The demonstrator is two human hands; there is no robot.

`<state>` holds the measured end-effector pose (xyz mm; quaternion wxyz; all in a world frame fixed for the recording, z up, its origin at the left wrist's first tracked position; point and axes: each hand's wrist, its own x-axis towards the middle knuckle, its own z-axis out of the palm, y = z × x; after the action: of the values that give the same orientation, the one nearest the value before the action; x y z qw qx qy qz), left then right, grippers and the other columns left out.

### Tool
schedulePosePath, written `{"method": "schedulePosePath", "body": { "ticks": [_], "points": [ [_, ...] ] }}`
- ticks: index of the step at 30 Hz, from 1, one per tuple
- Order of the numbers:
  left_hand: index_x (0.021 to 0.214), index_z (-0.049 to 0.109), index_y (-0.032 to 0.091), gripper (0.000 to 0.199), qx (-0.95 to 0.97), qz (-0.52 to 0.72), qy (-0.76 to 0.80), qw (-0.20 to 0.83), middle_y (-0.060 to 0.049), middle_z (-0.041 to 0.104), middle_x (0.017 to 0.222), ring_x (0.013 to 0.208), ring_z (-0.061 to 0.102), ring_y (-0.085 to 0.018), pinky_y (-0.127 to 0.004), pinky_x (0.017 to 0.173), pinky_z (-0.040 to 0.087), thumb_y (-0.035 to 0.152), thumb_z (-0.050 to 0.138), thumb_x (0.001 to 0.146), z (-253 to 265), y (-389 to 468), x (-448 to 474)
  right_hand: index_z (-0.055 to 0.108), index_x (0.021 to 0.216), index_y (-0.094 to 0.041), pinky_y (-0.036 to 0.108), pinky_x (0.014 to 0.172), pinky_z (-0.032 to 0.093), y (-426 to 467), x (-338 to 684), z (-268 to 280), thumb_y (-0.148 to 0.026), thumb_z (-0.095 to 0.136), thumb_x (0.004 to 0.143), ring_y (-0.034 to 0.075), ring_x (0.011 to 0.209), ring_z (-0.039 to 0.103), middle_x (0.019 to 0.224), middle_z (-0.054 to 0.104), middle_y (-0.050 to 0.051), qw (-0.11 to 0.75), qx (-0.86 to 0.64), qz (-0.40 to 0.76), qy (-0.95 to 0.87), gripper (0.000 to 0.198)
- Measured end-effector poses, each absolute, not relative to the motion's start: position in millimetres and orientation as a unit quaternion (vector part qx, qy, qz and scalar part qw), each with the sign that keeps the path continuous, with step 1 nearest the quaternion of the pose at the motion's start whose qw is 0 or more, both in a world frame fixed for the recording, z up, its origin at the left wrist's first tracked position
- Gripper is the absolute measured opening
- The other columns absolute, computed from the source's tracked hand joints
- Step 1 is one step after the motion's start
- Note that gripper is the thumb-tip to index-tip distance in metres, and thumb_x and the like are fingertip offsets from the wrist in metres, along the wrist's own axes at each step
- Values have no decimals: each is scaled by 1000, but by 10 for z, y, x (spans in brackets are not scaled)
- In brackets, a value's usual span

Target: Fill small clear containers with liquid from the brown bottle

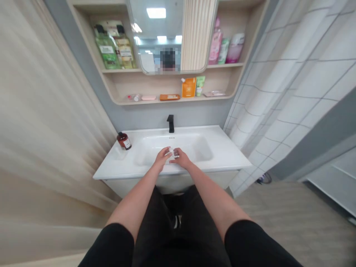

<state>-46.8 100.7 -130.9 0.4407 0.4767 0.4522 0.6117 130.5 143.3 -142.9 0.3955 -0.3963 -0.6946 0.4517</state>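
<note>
One small clear item (172, 151), between left hand (162, 157) and right hand (181, 158), both grips' fingers holding it, above sink (200, 149)

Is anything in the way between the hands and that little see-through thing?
Nothing that I can see. The left hand and right hand hold the small clear thing between them, over the sink. The black faucet stands behind, out of the way.
</note>
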Motion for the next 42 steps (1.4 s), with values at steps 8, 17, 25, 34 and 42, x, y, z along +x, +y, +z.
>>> {"method": "schedulePosePath", "body": {
  "ticks": [8, 17, 25, 34, 42],
  "points": [
    [87, 78, 21, 31, 544, 545, 550, 323, -8, 80, 98, 101, 74, -28, -46, 107, 56, 38, 96, 66, -979, 1113, -514, 58, 123, -27, 41, 91, 60, 1448, 1297, -1446, -36, 103, 52, 22, 94, 70, 113, 71, 2, 398, -395, 432, -706, 84],
    [77, 75, 23, 9, 624, 387, 657, 173, -6, 76, 79, 80, 69, -27, -36, 85, 51, 28, 82, 76, -524, 1034, -547, 60, 123, -28, 40, 88, 58, 1453, 1285, -1440, -33, 104, 49, 20, 86, 66, 105, 70, -2, 396, -417, 415, -705, 85],
    [83, 77, 23, 13, 700, 288, 648, 88, -8, 77, 82, 79, 69, -27, -34, 78, 46, 34, 79, 88, -147, 945, -594, 61, 122, -29, 39, 87, 59, 1470, 1271, -1471, -34, 104, 50, 21, 88, 67, 104, 69, -2, 392, -426, 427, -695, 83],
    [82, 79, 24, 17, 711, 312, 627, 60, -10, 77, 89, 87, 70, -29, -36, 85, 48, 40, 79, 89, -143, 881, -665, 60, 122, -28, 40, 90, 58, 1458, 1282, -1453, -35, 105, 50, 22, 92, 68, 103, 68, -2, 391, -427, 432, -692, 85],
    [85, 77, 24, 15, 669, 355, 644, 108, -5, 78, 82, 78, 70, -24, -33, 78, 48, 38, 74, 87, -210, 808, -754, 62, 123, -29, 37, 87, 58, 1456, 1280, -1482, -36, 104, 50, 22, 93, 68, 106, 69, -1, 398, -422, 444, -683, 84]
  ]
}}
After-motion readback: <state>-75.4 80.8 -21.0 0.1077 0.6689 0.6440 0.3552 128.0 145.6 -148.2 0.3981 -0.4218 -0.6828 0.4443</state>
